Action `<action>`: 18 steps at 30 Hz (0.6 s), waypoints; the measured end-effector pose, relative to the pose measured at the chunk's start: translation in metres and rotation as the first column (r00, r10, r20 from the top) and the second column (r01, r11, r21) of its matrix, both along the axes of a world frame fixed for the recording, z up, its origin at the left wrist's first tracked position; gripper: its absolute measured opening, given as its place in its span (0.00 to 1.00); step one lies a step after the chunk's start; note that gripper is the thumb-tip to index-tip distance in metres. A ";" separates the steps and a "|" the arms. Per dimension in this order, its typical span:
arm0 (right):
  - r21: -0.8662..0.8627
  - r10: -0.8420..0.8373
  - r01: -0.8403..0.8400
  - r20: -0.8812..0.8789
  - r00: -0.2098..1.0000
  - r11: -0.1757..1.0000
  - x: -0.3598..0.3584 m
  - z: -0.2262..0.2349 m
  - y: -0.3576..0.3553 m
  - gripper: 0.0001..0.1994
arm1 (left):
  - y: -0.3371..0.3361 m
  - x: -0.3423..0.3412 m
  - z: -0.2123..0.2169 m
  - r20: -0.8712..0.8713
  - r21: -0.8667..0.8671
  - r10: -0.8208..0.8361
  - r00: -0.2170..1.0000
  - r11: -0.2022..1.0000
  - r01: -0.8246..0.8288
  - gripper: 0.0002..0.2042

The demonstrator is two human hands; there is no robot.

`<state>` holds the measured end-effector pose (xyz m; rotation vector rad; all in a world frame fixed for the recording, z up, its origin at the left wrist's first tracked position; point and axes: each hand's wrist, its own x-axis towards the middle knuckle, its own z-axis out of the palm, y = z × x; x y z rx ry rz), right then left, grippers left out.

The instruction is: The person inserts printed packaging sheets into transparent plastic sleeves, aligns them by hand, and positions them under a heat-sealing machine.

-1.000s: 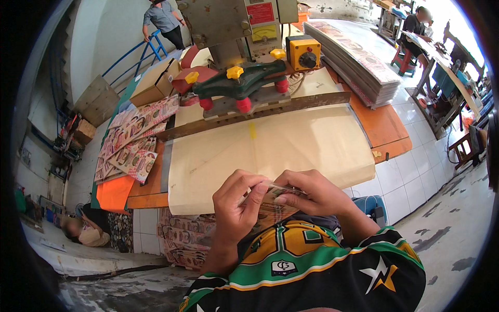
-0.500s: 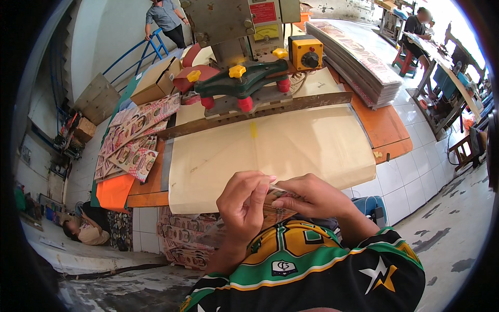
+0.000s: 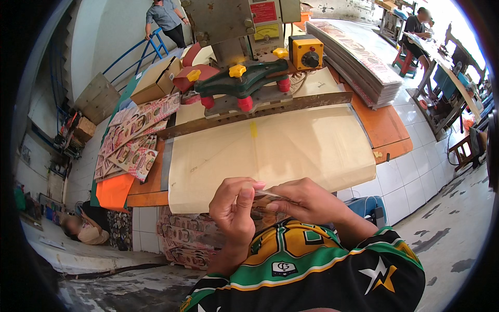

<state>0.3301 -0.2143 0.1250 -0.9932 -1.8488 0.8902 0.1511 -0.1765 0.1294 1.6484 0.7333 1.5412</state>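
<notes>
In front of my chest, my left hand [image 3: 234, 209] pinches one edge of a thin printed sheet [image 3: 269, 195], thumb and fingers pressed together. My right hand [image 3: 304, 200] grips the same sheet further right, its thumb laid along the near side. The sheet is seen nearly edge-on, and most of it is hidden behind my hands. Just beyond my fingers, a cream cover [image 3: 280, 151] lies over the worktable. Behind it stands a press-like machine with a dark green bracket [image 3: 241, 83], yellow knobs, red feet and a long metal bar [image 3: 260, 114].
Printed flat packets [image 3: 132, 135] are heaped on the table's left, near an open cardboard box [image 3: 156, 80]. A yellow control box [image 3: 305, 52] sits beside the machine. Long printed sheets [image 3: 358, 62] are stacked at right. More printed pieces [image 3: 187, 236] lie below the table. Other people are farther off.
Both hands have shifted slightly left and down with the sheet, my left hand more than my right. Their grip on it continues.
</notes>
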 end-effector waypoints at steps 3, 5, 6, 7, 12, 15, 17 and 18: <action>0.007 0.002 -0.002 0.002 1.000 1.000 -0.003 0.002 -0.001 0.14 | -0.002 -0.002 -0.001 0.039 -0.045 0.010 0.999 0.999 -0.008 0.13; -0.003 0.003 -0.003 0.012 1.000 1.000 -0.004 0.004 -0.001 0.14 | -0.002 -0.003 -0.003 0.050 -0.049 0.026 0.998 0.999 -0.024 0.14; -0.005 0.004 -0.004 0.005 1.000 1.000 -0.006 0.004 -0.001 0.14 | -0.001 -0.003 -0.003 0.061 -0.053 0.043 0.997 0.998 -0.040 0.14; -0.007 0.001 -0.001 -0.001 1.000 1.000 -0.007 0.005 -0.001 0.14 | -0.001 -0.003 -0.003 0.061 -0.053 0.040 0.997 0.998 -0.037 0.14; 0.038 -0.034 0.034 -0.012 0.999 0.999 -0.012 0.006 -0.003 0.13 | -0.001 -0.004 -0.002 0.083 -0.090 0.071 0.994 0.994 -0.064 0.15; 0.017 -0.040 0.040 0.000 0.999 0.999 -0.007 0.003 -0.003 0.14 | 0.014 -0.013 -0.004 0.362 -0.206 0.063 0.930 0.978 0.014 0.14; 0.005 -0.035 0.035 0.024 0.999 0.999 -0.006 -0.001 -0.003 0.14 | 0.022 -0.015 -0.006 0.473 -0.181 0.019 0.881 0.981 0.076 0.13; -0.003 -0.043 0.043 0.024 0.999 0.999 -0.008 -0.004 -0.005 0.14 | 0.022 -0.018 -0.006 0.504 -0.172 -0.022 0.863 0.977 0.125 0.12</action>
